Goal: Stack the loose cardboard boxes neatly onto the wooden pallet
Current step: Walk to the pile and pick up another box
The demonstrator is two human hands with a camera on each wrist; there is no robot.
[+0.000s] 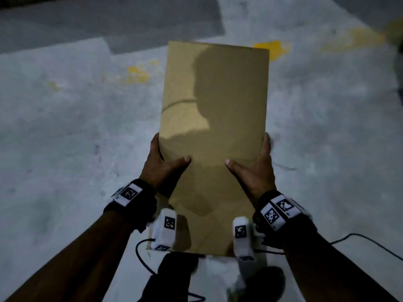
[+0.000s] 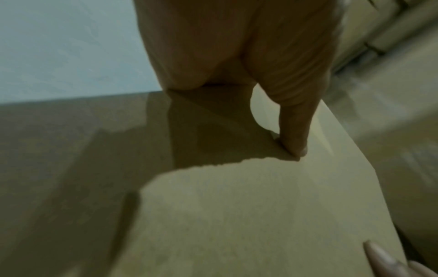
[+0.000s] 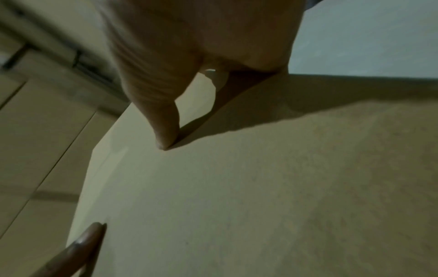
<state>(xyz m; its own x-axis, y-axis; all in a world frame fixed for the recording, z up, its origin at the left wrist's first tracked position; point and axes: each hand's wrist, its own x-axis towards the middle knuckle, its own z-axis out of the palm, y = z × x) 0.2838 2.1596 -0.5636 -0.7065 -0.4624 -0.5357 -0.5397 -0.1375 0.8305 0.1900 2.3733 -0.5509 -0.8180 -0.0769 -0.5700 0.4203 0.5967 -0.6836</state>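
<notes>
We hold one plain brown cardboard box (image 1: 213, 136) out in front of us, its long top face turned up toward the head camera and clear of the grey concrete floor (image 1: 65, 127) below it. Our left hand (image 1: 162, 165) clamps the box's left edge near the end closest to us, thumb lying flat across the top face and the fingers wrapped down over the side. Our right hand (image 1: 254, 168) mirrors it on the box's right edge, thumb on top and fingers curled around the far side. The two hands stand apart, with the width of the box between them.

In the left wrist view the left hand (image 2: 237, 56) presses its thumb onto the box's top face (image 2: 237, 206), and the right thumb's tip shows at the box's lower corner. In the right wrist view the right hand (image 3: 201, 37) does the same on the box (image 3: 260, 187).

Faded yellow paint marks (image 1: 271, 47) lie on the floor beyond the box's far end. Black wristbands with white marker blocks (image 1: 164, 231) sit on both wrists over the box's near end, and a thin black cable (image 1: 141, 256) loops below it. A head-shaped shadow falls across the box's top face.
</notes>
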